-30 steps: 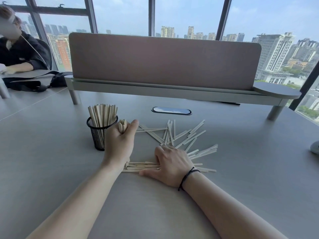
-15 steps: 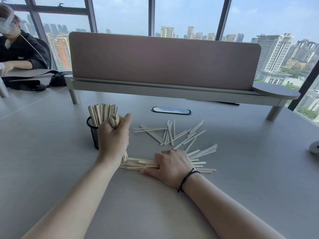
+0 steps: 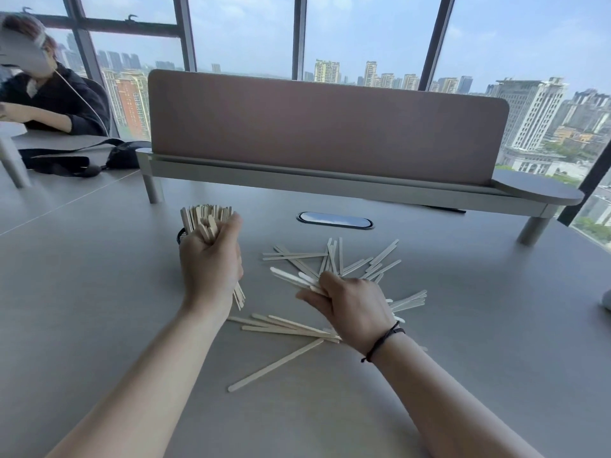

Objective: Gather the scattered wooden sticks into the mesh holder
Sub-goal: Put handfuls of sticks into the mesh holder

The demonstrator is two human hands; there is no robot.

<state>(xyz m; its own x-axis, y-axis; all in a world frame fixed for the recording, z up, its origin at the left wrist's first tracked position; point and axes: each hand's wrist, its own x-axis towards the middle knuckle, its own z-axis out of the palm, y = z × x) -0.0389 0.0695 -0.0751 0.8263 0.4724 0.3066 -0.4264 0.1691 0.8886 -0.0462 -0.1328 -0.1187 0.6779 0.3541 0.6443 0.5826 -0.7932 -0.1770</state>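
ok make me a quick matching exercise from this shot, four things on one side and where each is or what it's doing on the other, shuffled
Things:
1. left hand
2. right hand
3. mesh holder
4. long single stick

States:
A. lying flat on the table, nearest the camera
B. gripping an upright bundle of sticks beside the holder
C. mostly hidden behind a hand, packed with sticks
D. lifting a few sticks off the scattered pile

Pairs: 1-B, 2-D, 3-C, 4-A

Head view, forward-down, close over table (image 3: 99,292)

A pink divider panel (image 3: 327,127) stood along the grey table's (image 3: 99,292) far edge; a black bag (image 3: 124,157) lay at its far-left corner.
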